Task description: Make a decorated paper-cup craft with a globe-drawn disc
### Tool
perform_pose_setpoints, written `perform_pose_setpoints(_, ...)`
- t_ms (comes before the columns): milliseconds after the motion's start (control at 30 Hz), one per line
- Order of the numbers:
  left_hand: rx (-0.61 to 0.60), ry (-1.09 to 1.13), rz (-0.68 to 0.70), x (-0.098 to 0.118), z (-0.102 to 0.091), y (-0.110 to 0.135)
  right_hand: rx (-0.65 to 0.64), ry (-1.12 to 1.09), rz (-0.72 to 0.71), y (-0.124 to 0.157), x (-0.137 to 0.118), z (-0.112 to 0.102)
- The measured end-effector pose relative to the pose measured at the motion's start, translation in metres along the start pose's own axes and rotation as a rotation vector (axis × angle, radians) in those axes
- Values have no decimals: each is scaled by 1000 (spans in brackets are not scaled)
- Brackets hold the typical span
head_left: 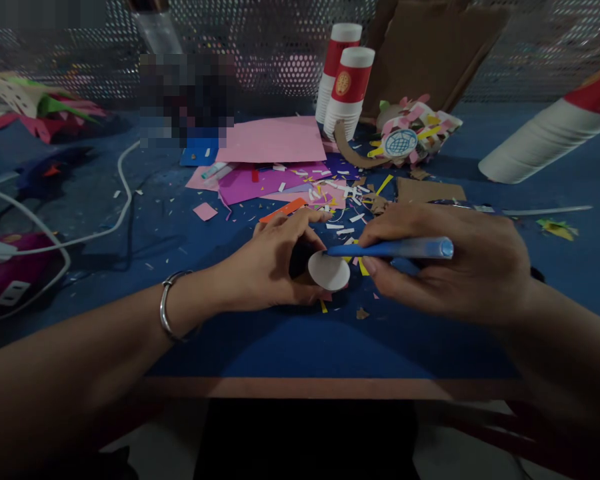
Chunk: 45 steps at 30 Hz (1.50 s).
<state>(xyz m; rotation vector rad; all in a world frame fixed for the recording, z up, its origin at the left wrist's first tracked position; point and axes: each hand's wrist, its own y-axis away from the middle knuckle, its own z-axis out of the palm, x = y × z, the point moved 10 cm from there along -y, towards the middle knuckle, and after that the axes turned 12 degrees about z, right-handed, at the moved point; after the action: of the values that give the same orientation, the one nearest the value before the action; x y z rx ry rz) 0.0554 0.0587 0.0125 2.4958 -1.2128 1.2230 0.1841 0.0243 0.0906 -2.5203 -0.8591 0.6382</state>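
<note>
Near the middle of the table, my left hand (280, 263) is curled, thumb at the lower edge of a small white round piece (330, 272). Its pale face is turned up toward me; whether it is a flat disc or the end of a cup I cannot tell. Behind it, the inside of my left hand is dark. My right hand (445, 260) grips a blue pen (390, 249) between thumb and fingers. The pen lies almost level, its tip at the upper edge of the white piece. Paper scraps (353, 193) lie scattered just beyond both hands.
Pink paper sheets (275, 140) and stacked paper cups (350, 87) are farther back, beside a decorated paper craft (405, 137). Another cup stack (545, 140) leans in at right. A white cable (125, 173) and a magenta power strip (20, 273) occupy the left.
</note>
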Motion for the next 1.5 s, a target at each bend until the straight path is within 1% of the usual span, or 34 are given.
perform_pose_setpoints(167,-7,-34,13,3,0,1,-3,45,-118,3,-15,-5)
perform_pose_setpoints(267,0,-14,4,2,1,1,-34,79,-101,4,-13,-5)
perform_pose_setpoints(333,1,-14,7,2,1,1,-36,45,-85,3,-10,-7)
perform_pose_setpoints(400,-10,-28,4,2,1,1,-50,-72,-92,1,-8,-9)
perform_pose_setpoints(500,-23,-32,-14,1,2,0,-108,-290,-89,-5,-5,-8)
perform_pose_setpoints(667,14,-52,-31,-1,1,1,-142,-524,75,-15,13,2)
perform_pose_setpoints(767,-3,-56,-34,-1,2,2,-142,-675,120,-18,18,12)
perform_pose_setpoints(900,-31,-55,-46,0,2,0,-116,-768,160,-20,21,23)
perform_pose_setpoints(1000,-23,-79,-37,0,1,-1,-64,-724,122,-19,20,22)
perform_pose_setpoints(1100,4,-55,-8,-1,0,-1,-24,-606,7,-16,13,16)
perform_pose_setpoints(1200,5,-12,13,-2,1,-1,-12,-498,-109,-11,3,9)
perform_pose_setpoints(1267,3,-22,25,-2,1,-1,3,-420,-167,-8,-3,5)
perform_pose_setpoints(1367,-7,-34,25,1,-1,-1,41,-304,-199,-5,-8,0)
perform_pose_setpoints(1500,-24,-18,3,2,-1,-2,58,-220,-193,-2,-10,-3)
